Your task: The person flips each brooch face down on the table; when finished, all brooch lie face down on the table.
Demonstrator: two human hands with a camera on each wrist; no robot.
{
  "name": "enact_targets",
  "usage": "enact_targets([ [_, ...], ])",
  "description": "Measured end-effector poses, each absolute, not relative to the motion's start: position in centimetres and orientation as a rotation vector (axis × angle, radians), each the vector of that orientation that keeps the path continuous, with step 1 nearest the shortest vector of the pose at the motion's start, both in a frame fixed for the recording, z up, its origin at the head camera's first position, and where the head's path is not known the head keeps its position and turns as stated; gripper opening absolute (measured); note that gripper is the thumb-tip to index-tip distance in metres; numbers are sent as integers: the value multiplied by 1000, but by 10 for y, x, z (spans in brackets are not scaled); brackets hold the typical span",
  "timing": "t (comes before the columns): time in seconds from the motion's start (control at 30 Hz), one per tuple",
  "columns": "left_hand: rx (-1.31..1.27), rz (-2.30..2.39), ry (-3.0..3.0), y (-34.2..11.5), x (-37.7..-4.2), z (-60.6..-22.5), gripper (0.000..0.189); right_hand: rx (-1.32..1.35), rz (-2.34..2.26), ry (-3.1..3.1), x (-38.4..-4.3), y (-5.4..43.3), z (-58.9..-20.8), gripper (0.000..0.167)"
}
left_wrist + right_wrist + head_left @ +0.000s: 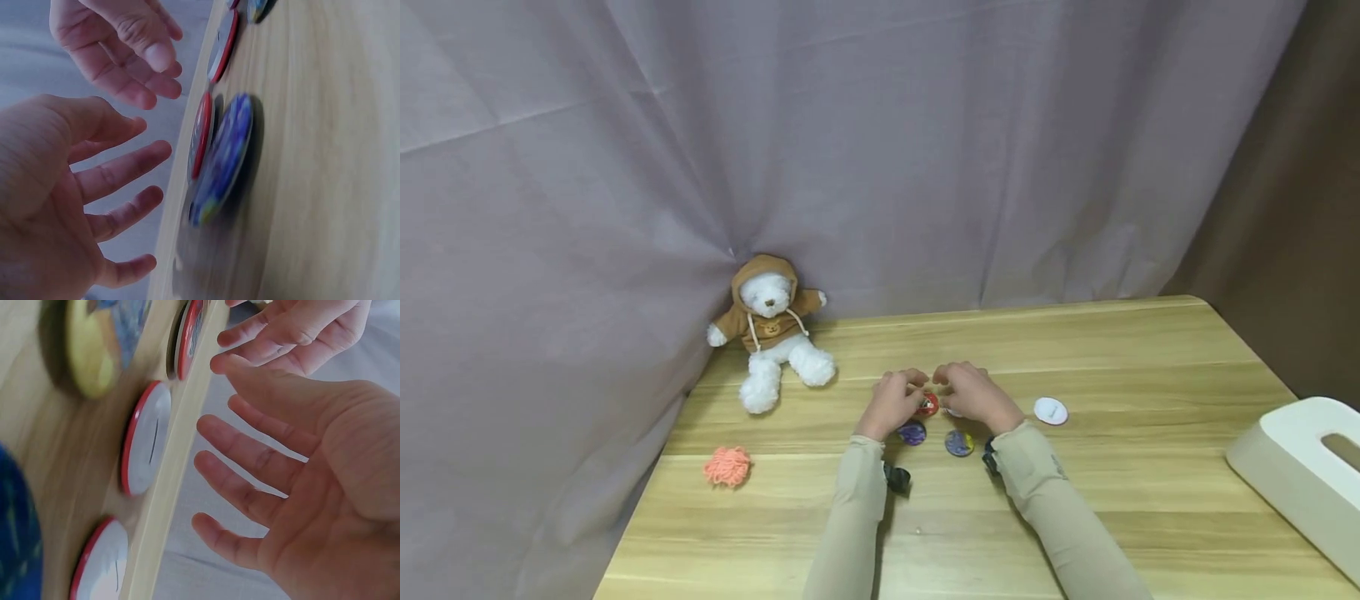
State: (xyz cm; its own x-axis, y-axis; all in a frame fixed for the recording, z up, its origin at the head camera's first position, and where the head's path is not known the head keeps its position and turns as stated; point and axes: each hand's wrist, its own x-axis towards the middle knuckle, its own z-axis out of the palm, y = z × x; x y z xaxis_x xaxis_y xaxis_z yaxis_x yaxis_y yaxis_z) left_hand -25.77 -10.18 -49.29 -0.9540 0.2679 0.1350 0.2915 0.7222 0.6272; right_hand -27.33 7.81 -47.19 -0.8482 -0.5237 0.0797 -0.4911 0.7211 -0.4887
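Observation:
Both hands hover above several flat round discs on a wooden table. My left hand (892, 403), its fingers spread and loosely bent in the left wrist view, holds nothing. Below it are a red-rimmed disc (929, 405) and a purple-blue disc (912, 432). Likewise, my right hand (976, 397) has nothing in its grasp; its fingers spread apart in the right wrist view. A white disc with a red rim (147, 439) lies near its fingers, partly hidden in the head view. A purple and yellow disc (959, 443) lies between the wrists.
A white oval-looking disc (1051, 411) lies right of the right hand. A white teddy bear in a brown hoodie (770, 329) sits at the back left, with a coral yarn bundle (727, 466) in front. A white box-like object (1300, 475) stands at the right edge.

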Motion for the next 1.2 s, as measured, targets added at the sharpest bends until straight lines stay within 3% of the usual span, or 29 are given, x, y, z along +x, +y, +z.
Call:
enact_targets([
  [0.2, -448, -999, -2919, -112, -257, -493, 36, -873, -754, 2843, -275, 67, -477, 39],
  [0.4, -449, -968, -2938, -116, -257, -495, 45, -871, -714, 2858, -277, 62, -482, 35],
  [0.9, -471, -881, -3008, -119, -259, -498, 33, -803, -613, 2870, -272, 55, -484, 33],
  [1.2, -472, -856, -3003, -120, -260, -495, 23, -856, -623, 2877, -276, 54, -483, 24],
])
